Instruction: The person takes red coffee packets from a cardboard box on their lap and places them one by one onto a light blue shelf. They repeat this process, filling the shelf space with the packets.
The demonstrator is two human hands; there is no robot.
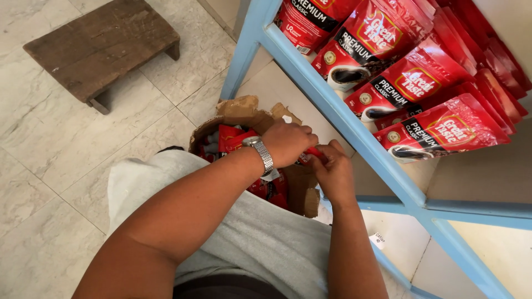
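Both hands closed together on one red pouch [315, 152] just above the open box [302, 191]: left hand [288, 143] curled over the top of it, fingers folded down; right hand [334, 173] pinching the near end from the shelf side, thumb and fingertips pressed on the red film. Only a sliver of that pouch visible between the knuckles. Steel watch [263, 154] on the left wrist, directly over the box's middle.

Inside the box, under the hands: more red pouches [227, 138], packed upright, tops showing. Torn brown flaps [244, 108] standing up along the box's far rim, another flap bent outward at its near right corner. Box resting against the grey-clad lap [249, 232] on its near side.

Right of the box, almost touching its flap: blue shelf frame [354, 133], the front rail running diagonally, the right hand close beside that rail with little slack. Beyond the rail, above and right of the box: shelved pouches [421, 83] lying in overlapping rows, bottoms toward the rail edge. Lower bay under the rail, right of the box: bare pale board.

Left of the box: wide marble floor [50, 166]. Far left and beyond the box: low wooden stool [102, 47], well apart.
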